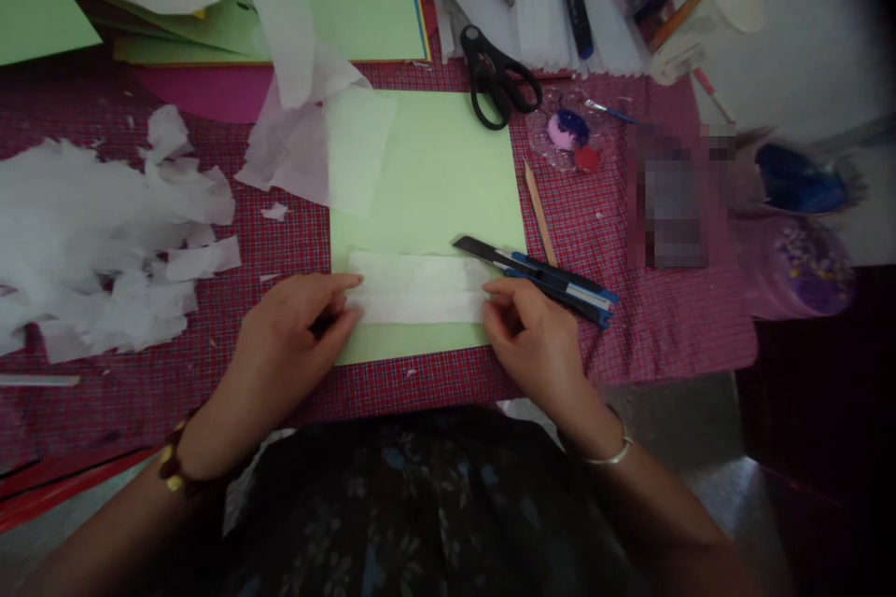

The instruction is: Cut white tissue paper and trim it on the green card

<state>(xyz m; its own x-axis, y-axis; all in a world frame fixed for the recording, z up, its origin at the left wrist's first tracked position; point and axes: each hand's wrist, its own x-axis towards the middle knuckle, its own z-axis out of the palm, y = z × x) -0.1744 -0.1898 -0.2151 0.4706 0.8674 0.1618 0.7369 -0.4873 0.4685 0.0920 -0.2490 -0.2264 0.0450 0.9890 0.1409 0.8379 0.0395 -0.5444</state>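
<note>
A white strip of thin paper (420, 287), with a fold line along its length, lies across the lower part of a light green sheet (448, 168). My left hand (287, 326) pinches the strip's left end between thumb and forefinger. At the right end, my right hand (536, 326) pinches it the same way. Just above my right hand rests a blue and black utility knife (542, 278), its dark blade pointing left. Sheer white tissue paper (315, 112) overlaps the green sheet's upper left corner.
Torn white paper (105, 233) is heaped on the left of the checked red cloth (280, 242). Black-handled scissors (494, 75), a pencil (539, 210) and a paint palette (570, 131) lie at the right. Green sheets (336, 0) are stacked behind; a marker (575, 5) lies upper right.
</note>
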